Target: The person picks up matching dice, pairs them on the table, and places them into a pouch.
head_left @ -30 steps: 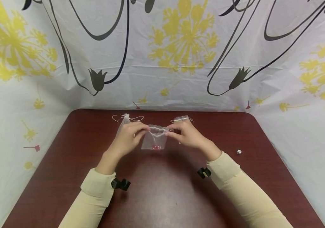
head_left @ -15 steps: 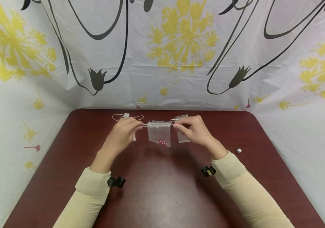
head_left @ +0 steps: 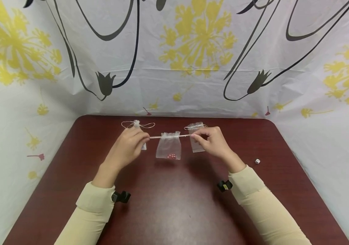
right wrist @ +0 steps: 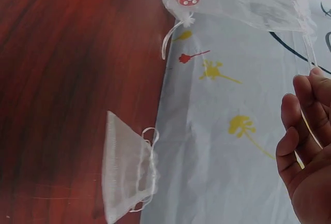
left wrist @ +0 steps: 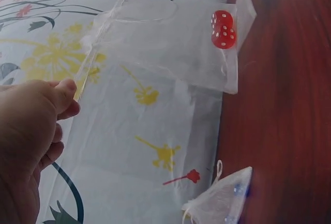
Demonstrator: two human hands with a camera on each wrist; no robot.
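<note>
A sheer white drawstring pouch (head_left: 169, 146) hangs between both hands, its neck gathered into ruffles. Red dice with white dots (left wrist: 223, 29) lie at its bottom, seen through the mesh. My left hand (head_left: 128, 144) pinches the drawstring loop (head_left: 155, 137) on the pouch's left side. On the opposite side my right hand (head_left: 212, 141) pinches the other cord end (head_left: 185, 135) between thumb and forefinger. The cords stretch straight from fingertips to pouch neck, nearly level.
Behind my left hand stands a tied pouch (head_left: 136, 123), partly hidden, with blue spots showing inside (left wrist: 239, 189). A flat, untied pouch (right wrist: 126, 169) lies behind my right hand. One white die (head_left: 257, 161) rests at the right of the dark red table (head_left: 174, 211). Patterned cloth (head_left: 174, 92) backs it.
The pouch's mouth, held wide at first, is now drawn together. Both hands have moved from its rim to the cord ends and spread apart.
</note>
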